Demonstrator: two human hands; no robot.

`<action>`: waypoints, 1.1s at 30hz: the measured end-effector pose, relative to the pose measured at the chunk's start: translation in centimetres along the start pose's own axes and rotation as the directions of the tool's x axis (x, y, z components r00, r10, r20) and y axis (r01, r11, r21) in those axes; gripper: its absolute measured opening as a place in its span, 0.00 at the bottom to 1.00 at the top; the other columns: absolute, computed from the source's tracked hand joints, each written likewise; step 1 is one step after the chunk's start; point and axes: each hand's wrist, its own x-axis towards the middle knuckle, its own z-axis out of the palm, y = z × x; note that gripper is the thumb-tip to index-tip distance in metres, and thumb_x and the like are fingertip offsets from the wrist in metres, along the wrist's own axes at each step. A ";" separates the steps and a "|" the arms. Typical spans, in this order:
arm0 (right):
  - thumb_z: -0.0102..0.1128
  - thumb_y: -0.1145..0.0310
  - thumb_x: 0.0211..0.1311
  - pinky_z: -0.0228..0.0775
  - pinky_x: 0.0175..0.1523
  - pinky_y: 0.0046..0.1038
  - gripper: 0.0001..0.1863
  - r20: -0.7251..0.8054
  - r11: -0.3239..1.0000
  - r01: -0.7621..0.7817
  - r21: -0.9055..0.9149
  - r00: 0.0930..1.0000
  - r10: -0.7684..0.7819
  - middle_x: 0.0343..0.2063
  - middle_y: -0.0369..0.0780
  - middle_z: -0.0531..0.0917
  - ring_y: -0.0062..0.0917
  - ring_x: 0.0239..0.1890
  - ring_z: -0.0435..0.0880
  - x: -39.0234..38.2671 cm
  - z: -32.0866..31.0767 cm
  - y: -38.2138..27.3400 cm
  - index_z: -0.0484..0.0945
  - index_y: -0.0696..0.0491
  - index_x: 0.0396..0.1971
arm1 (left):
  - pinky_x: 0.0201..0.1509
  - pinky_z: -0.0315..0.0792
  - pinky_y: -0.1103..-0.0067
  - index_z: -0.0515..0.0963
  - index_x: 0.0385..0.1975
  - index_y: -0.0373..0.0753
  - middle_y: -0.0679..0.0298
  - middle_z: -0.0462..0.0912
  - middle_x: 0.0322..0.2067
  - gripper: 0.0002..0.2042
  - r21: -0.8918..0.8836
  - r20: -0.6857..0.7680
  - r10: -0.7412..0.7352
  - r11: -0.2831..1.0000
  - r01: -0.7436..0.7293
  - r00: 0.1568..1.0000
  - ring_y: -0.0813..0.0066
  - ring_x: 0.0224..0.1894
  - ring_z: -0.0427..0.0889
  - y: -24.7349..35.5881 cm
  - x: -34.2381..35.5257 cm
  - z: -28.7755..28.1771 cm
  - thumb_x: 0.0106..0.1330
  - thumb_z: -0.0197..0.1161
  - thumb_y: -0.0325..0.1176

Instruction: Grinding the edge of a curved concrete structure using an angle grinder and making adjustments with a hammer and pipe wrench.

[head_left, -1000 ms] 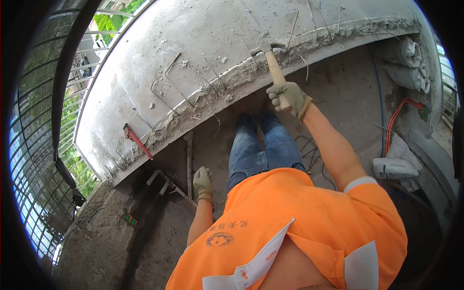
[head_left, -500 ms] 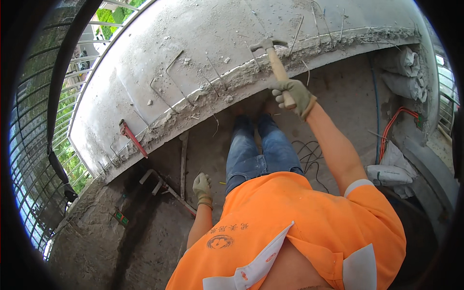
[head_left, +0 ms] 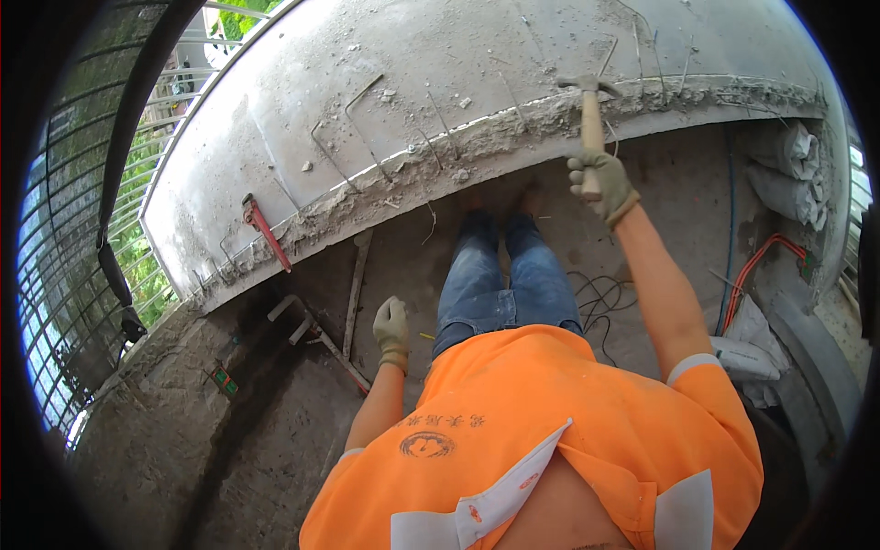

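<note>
In a grey-green work glove, my right hand (head_left: 605, 188) is closed around the wooden handle of a claw hammer (head_left: 592, 119). Its metal head lies over the broken front edge of the concrete ledge (head_left: 513, 124), close to a bent steel bar (head_left: 608, 57). Whether the head touches the concrete I cannot tell. My left hand (head_left: 391, 332), gloved too, hangs curled into a fist beside my left hip, with nothing seen in it. Several thin steel bars, one of them a hooked bar (head_left: 356, 115), stick out along the ledge.
A red pipe wrench (head_left: 266, 234) lies on the ledge at left. Below are white pipes (head_left: 307, 321) and a black cable (head_left: 600, 298). White sacks (head_left: 788, 174) and orange conduits (head_left: 747, 270) are at right; a metal window grille (head_left: 147, 174) borders the left.
The hammer has shifted right along the ledge edge and its handle now points more straight ahead. My left fist has risen slightly. The whole view has also shifted a little.
</note>
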 end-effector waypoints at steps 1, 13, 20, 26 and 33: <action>0.58 0.68 0.65 0.75 0.24 0.24 0.11 -0.014 0.996 0.031 -0.081 0.999 -0.032 0.28 0.36 0.79 0.18 0.23 0.78 -1.2 -0.2 -1.3 0.73 0.58 0.41 | 0.42 0.76 0.78 0.80 0.46 0.33 0.62 0.85 0.37 0.15 0.117 0.021 0.140 0.983 -0.142 0.990 0.72 0.37 0.83 0.0 1.1 0.4 0.68 0.58 0.38; 0.61 0.75 0.55 0.71 0.26 0.20 0.16 -0.078 0.831 0.364 -0.421 0.898 -0.433 0.23 0.36 0.80 0.15 0.23 0.78 -8.7 2.6 6.2 0.77 0.62 0.45 | 0.63 0.66 0.61 0.73 0.54 0.36 0.49 0.78 0.53 0.18 0.254 0.375 0.927 -0.082 -0.964 0.020 0.48 0.59 0.73 29.9 11.0 35.1 0.66 0.56 0.35; 0.62 0.75 0.54 0.76 0.36 0.24 0.10 -0.165 0.694 0.247 -0.676 0.867 -0.470 0.28 0.41 0.85 0.19 0.30 0.84 -2.2 -1.8 11.1 0.81 0.60 0.37 | 0.70 0.59 0.60 0.70 0.59 0.39 0.54 0.72 0.61 0.21 0.146 0.600 0.737 -0.484 -0.863 -0.312 0.52 0.65 0.68 30.0 15.9 46.5 0.68 0.53 0.39; 0.59 0.78 0.56 0.72 0.31 0.21 0.07 0.139 0.367 0.657 -0.659 0.585 -0.799 0.23 0.38 0.81 0.18 0.24 0.78 -2.6 0.4 7.4 0.80 0.60 0.35 | 0.73 0.52 0.60 0.65 0.64 0.41 0.56 0.66 0.66 0.24 0.040 0.734 0.532 -0.655 -0.754 -0.423 0.55 0.70 0.62 29.4 16.9 46.8 0.72 0.50 0.43; 0.58 0.76 0.58 0.72 0.30 0.25 0.04 -0.168 0.730 0.291 -0.618 0.859 -0.484 0.22 0.37 0.81 0.20 0.24 0.80 5.1 -6.8 14.3 0.79 0.59 0.32 | 0.74 0.50 0.60 0.66 0.64 0.45 0.60 0.66 0.66 0.23 0.030 0.697 0.625 -0.515 -0.857 -0.351 0.60 0.71 0.60 30.2 16.4 47.3 0.71 0.51 0.43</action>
